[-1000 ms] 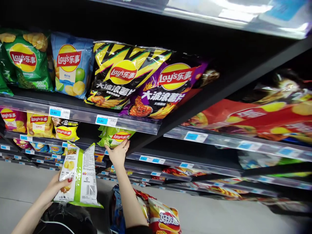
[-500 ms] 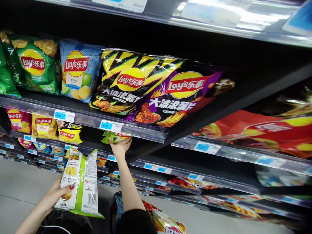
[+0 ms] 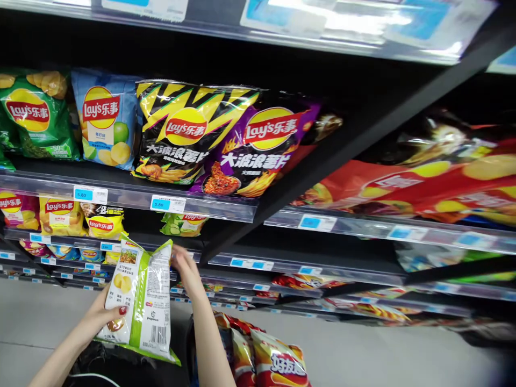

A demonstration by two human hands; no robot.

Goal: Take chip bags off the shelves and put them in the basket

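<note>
My left hand [image 3: 105,317] is closed on the lower left side of a white and green bag of chips [image 3: 139,301], thumb across its printed back. The bag is upright and tilted slightly, with its barcode at the lower right. At the bag's upper right edge is my right hand [image 3: 185,269]; its fingertips pass behind the edge, so whether they grip it is hidden. Beyond that hand, a green Lay's bag [image 3: 183,224] stands on the second shelf, apart from it.
Large Lay's bags, among them a black and yellow one [image 3: 185,134] and a purple one [image 3: 258,150], line the upper shelf [image 3: 201,204]. A dark slanting divider [image 3: 278,193] separates the right-hand shelves. Red and yellow snack bags [image 3: 278,357] are below my right arm.
My right hand has let go of the green Lay's bag on the shelf and come back down-left to the held bag's edge. The view has shifted right.
</note>
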